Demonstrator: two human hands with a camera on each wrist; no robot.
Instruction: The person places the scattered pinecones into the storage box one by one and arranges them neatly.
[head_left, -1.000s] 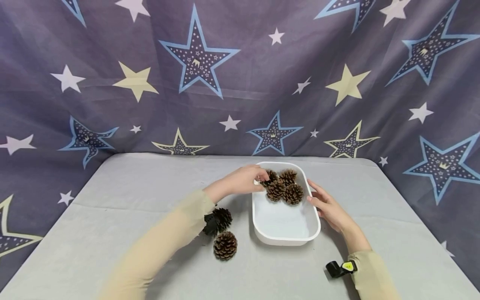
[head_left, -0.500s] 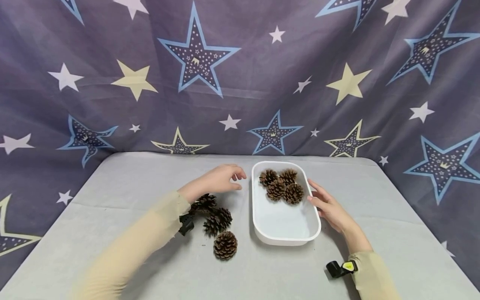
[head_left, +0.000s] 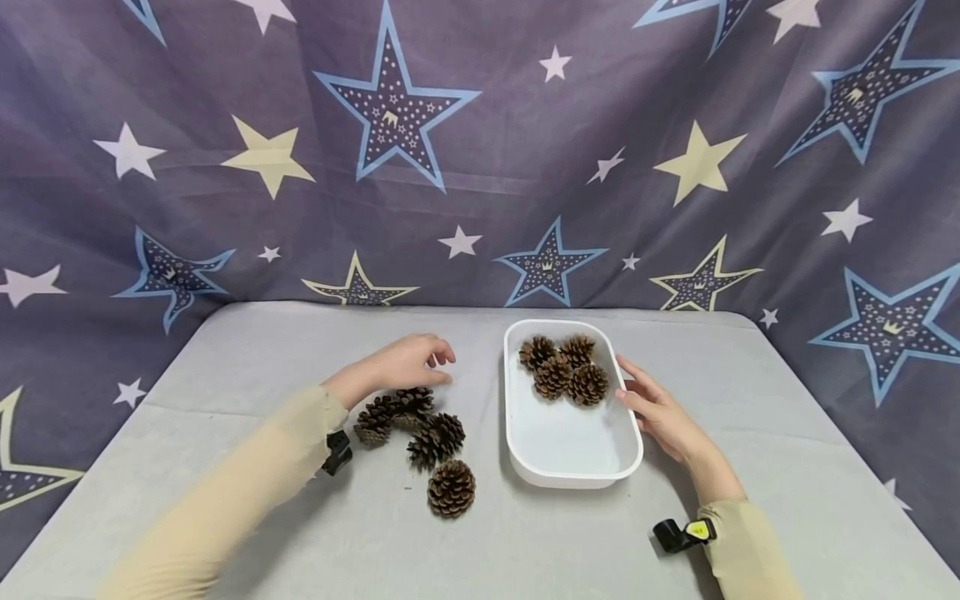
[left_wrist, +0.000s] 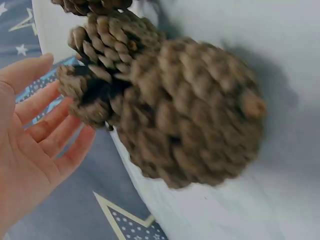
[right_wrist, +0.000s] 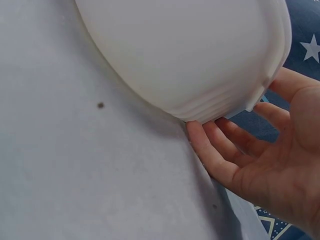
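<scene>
My left hand (head_left: 405,362) hovers over the far side of several brown pine cones (head_left: 452,490) lying loose on the table, its fingers loosely bent and nothing in them. In the left wrist view, a large pine cone (left_wrist: 195,110) fills the middle, and the fingers spread beside a smaller one behind it. A white plastic tub (head_left: 573,442) stands right of these cones, with several more pine cones (head_left: 552,377) grouped at its far end. Against the tub's right wall rests my right hand (head_left: 663,417); the right wrist view shows extended fingertips touching the outer wall (right_wrist: 190,55).
Grey cloth covers the table (head_left: 270,358). Behind it hangs a dark curtain (head_left: 495,167) printed with stars, which also borders both sides. A black wrist camera (head_left: 678,533) sits by the right sleeve, low over the table.
My left hand has withdrawn from inside the tub, moving left to above the loose pine cones, and uncovered more of them. The right hand and the tub have stayed in place.
</scene>
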